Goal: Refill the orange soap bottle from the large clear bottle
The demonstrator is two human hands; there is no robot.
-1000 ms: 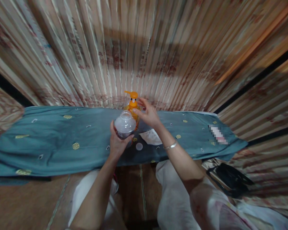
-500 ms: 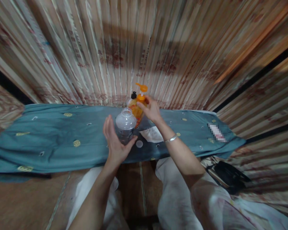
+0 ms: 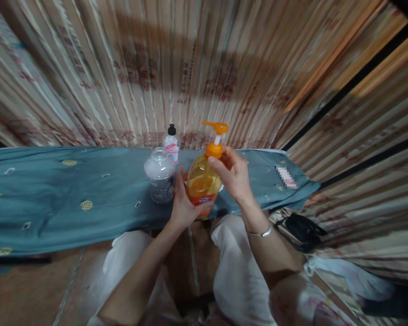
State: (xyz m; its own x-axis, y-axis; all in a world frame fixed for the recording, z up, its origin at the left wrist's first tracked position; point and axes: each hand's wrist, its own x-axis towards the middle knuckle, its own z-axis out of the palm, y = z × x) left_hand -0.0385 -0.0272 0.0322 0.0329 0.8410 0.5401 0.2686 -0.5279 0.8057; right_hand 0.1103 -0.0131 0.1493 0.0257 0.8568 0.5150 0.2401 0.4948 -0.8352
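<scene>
You have lifted the orange soap bottle (image 3: 203,181) off the blue cloth (image 3: 71,194); your left hand (image 3: 183,206) and right hand (image 3: 234,174) grip it. Its pump (image 3: 216,136) is still on.

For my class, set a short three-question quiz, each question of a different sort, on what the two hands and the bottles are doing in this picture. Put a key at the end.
1. True or false: the left hand supports the orange pump bottle from below.
2. Where do the right hand fingers sit? A) on the bottle's collar below the pump, B) on the clear jar, C) on the teal cloth.
3. Fill in: the small white bottle behind the clear jar has a ____ cap.

Key: 1 true. 2 A. 3 black. Both the jar and the small bottle stand on the teal cloth, untouched.
</scene>
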